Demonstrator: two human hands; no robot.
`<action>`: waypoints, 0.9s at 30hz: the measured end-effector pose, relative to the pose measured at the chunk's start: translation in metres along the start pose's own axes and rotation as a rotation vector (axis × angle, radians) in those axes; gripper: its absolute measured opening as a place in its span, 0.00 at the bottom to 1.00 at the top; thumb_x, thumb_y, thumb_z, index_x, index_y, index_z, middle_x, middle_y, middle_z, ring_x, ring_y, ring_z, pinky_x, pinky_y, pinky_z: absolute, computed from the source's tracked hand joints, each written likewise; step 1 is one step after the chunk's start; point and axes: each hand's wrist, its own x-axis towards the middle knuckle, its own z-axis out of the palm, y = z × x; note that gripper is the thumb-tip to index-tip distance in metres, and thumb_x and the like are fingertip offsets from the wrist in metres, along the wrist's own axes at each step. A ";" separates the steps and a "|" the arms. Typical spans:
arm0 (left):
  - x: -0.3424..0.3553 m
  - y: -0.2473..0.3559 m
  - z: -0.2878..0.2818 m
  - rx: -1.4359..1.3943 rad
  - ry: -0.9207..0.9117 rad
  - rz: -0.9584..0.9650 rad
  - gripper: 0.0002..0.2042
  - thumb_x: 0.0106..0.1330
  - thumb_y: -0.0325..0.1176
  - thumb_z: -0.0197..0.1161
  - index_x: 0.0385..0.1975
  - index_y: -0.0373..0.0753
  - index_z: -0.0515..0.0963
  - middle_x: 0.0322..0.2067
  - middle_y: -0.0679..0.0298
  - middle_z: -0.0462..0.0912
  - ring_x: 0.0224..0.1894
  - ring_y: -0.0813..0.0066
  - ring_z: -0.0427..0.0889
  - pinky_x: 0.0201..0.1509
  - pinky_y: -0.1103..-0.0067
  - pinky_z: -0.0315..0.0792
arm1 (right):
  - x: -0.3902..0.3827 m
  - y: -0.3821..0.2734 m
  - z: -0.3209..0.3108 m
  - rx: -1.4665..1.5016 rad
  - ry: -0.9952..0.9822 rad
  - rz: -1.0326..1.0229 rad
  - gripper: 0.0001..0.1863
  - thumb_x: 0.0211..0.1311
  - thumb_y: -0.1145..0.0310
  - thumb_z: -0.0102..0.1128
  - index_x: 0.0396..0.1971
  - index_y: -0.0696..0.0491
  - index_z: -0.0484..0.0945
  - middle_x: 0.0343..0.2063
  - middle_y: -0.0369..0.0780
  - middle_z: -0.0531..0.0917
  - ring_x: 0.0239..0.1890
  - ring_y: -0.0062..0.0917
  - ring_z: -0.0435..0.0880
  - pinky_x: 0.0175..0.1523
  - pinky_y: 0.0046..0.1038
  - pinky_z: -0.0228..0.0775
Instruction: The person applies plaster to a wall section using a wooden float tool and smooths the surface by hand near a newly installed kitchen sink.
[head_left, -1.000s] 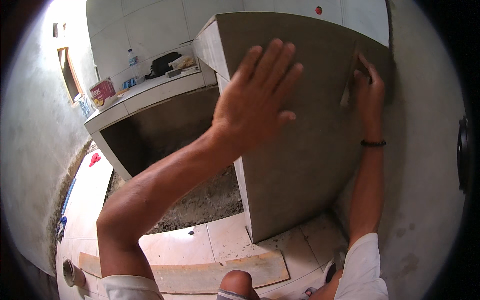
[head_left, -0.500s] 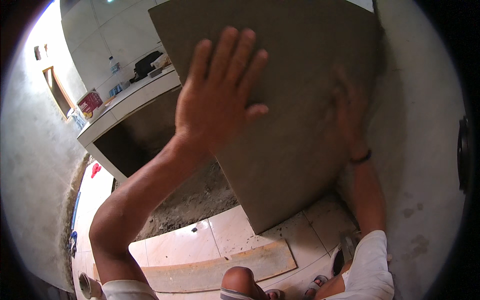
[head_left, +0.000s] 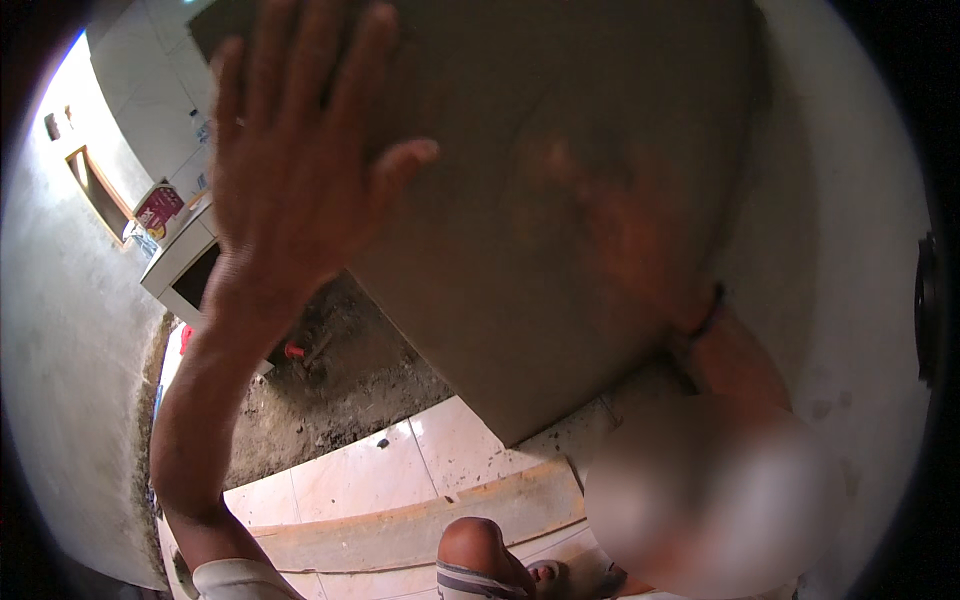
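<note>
A large grey-brown, cement-like panel (head_left: pixel 500 310) fills the middle and top of the view, its lower corner at the tiled floor. My left hand (head_left: pixel 295 160) is at the panel's left edge, fingers stretched and spread, thumb out to the right. It holds nothing; whether the palm touches the panel I cannot tell. My right hand (head_left: pixel 640 235), with a dark band at the wrist, lies over the panel's face. Motion smears it, but its fingers look stretched out and no object shows in it.
A white-tiled counter (head_left: pixel 185 250) stands at the left, a red-and-white box (head_left: pixel 158 207) on it. Rough dirt (head_left: pixel 340 400) with a red object (head_left: pixel 294 350) lies below. A long board (head_left: pixel 420 530) rests on the floor tiles (head_left: pixel 365 465). A grey wall (head_left: pixel 830 250) rises at the right.
My right hand has swept left across the panel's face. My left hand has shifted left and up in view. The view has turned a little, and more dirt now shows.
</note>
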 end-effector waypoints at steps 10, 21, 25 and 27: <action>0.006 0.046 0.004 -0.097 -0.084 0.173 0.38 0.65 0.65 0.44 0.68 0.43 0.59 0.71 0.53 0.51 0.74 0.51 0.46 0.74 0.51 0.40 | -0.102 0.091 0.053 -0.067 0.474 0.654 0.20 0.64 0.74 0.52 0.56 0.53 0.76 0.62 0.48 0.71 0.66 0.40 0.66 0.68 0.37 0.58; -0.023 0.082 0.024 -0.118 -0.170 0.354 0.37 0.64 0.63 0.49 0.70 0.51 0.56 0.72 0.63 0.51 0.74 0.60 0.48 0.75 0.57 0.44 | -0.087 -0.062 0.048 0.445 0.252 0.645 0.24 0.64 0.64 0.59 0.60 0.50 0.71 0.50 0.47 0.79 0.53 0.46 0.75 0.61 0.39 0.65; -0.010 0.051 0.015 -0.095 0.040 0.390 0.35 0.67 0.61 0.47 0.70 0.50 0.57 0.71 0.62 0.56 0.73 0.57 0.53 0.73 0.57 0.48 | -0.099 0.048 0.072 -0.003 0.259 0.615 0.22 0.64 0.67 0.58 0.58 0.53 0.72 0.51 0.42 0.78 0.49 0.37 0.77 0.57 0.32 0.68; -0.008 0.060 0.021 -0.120 0.098 0.388 0.34 0.68 0.60 0.47 0.70 0.50 0.56 0.70 0.62 0.56 0.72 0.56 0.53 0.73 0.57 0.48 | -0.163 0.071 0.098 0.243 0.340 0.787 0.22 0.66 0.69 0.54 0.59 0.54 0.70 0.56 0.40 0.75 0.53 0.31 0.76 0.59 0.31 0.67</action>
